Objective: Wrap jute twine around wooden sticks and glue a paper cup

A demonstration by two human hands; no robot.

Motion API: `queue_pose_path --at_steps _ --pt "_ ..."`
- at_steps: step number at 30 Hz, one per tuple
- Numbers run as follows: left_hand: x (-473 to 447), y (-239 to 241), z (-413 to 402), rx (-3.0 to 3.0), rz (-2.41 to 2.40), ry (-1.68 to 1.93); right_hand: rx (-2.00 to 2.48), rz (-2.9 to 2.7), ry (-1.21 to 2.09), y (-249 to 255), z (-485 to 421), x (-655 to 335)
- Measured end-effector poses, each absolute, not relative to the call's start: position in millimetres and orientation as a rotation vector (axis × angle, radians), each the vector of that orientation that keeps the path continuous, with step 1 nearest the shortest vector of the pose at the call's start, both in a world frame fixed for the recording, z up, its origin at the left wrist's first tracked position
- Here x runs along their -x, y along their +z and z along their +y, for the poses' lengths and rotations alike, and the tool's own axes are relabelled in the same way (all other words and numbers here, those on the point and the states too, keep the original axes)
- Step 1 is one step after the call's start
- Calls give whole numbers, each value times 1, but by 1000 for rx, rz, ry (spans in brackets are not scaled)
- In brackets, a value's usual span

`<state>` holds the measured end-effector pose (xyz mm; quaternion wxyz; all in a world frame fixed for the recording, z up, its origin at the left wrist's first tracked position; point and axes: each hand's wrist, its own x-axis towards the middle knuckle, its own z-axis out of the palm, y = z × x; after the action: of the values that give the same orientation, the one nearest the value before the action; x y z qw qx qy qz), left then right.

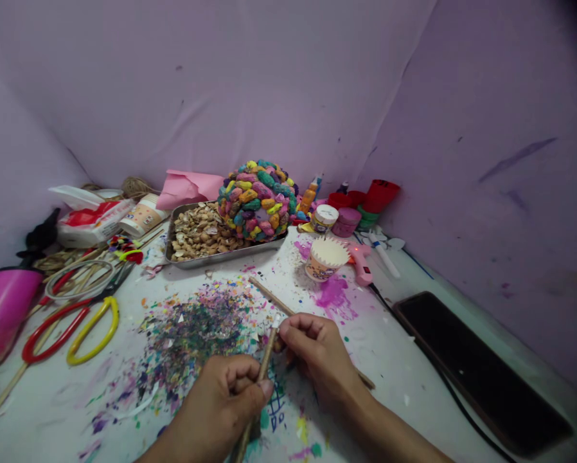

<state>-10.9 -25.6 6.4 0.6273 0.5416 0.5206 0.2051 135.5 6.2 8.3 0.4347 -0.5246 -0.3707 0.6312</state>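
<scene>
The left hand (223,395) sits at about 6 o'clock on the paint-spattered table (404,360), fingers curled tight around a thin wooden stick (262,370) that rises toward 12 o'clock. The right hand (312,350), just beside it at 5 o'clock, pinches the stick's upper tip between thumb and forefinger, so both hands are clenched on the same stick. A second stick (272,296) lies flat on the table beyond the right hand, running off toward 11 o'clock.

Directly ahead of the hands, toward 11 o'clock, spreads a heap of multicoloured confetti scraps (196,325). Farther out at 12 o'clock stands a metal tray (182,260) holding pale shells, and a ball covered in painted shells (257,199) rests on the tray's right end. At 1 o'clock a paper cup with a zigzag-cut rim (324,257) stands near a pink glue gun (363,263). At 9 o'clock lie 2 pairs of scissors, 1 red (52,331) and 1 yellow (93,328). A dark phone (481,370) lies at 3 o'clock.
</scene>
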Motion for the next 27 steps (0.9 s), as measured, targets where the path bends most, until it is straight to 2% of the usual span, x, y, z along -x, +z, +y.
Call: queue_pose_path --at_steps 27 --pt "11 10 -25 -1224 1146 433 1316 -962 1538 6 5 -136"
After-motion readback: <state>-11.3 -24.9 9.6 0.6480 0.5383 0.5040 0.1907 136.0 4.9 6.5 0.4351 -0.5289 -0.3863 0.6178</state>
